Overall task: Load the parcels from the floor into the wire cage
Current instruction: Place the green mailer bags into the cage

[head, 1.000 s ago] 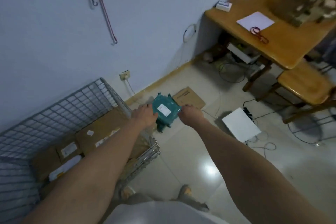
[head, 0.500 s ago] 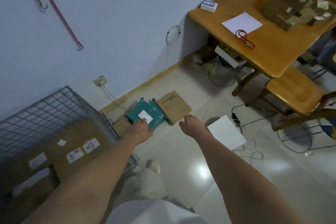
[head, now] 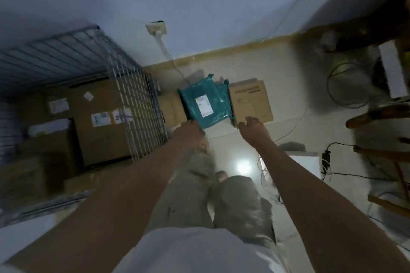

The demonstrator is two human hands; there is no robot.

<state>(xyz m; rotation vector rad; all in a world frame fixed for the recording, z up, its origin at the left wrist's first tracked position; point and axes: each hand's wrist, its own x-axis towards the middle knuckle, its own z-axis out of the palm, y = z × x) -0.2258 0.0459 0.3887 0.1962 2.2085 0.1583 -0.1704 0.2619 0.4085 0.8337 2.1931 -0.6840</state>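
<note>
**Left hand on the teal parcel beside the cage**

The left hand [head: 188,132] gripped the near-left corner of the teal parcel [head: 206,104], fingers curled over its edge. The right hand [head: 251,129] hovered just to the right of that parcel with its fingers loosely bent and nothing in them, its fingertips over the near edge of the flat cardboard box [head: 251,101].

Three parcels lay in a row on the floor [head: 224,146] against the skirting: the teal one in the middle, the flat cardboard box touching its right side, and a smaller brown box [head: 170,106] partly tucked under its left side, right against the wire cage [head: 137,104]. The teal parcel was a wrinkled, glossy plastic mailer with one white label near its centre.

Inside the cage sat several cardboard boxes, the count unclear through blur; the largest [head: 99,115] carried a few white labels. The cage's top stood open, its near-right corner close to the left forearm.

Bare tile lay between the parcels and the person's knees. To the right, cables [head: 346,86] and wooden furniture legs [head: 377,115] crowded the floor.
</note>
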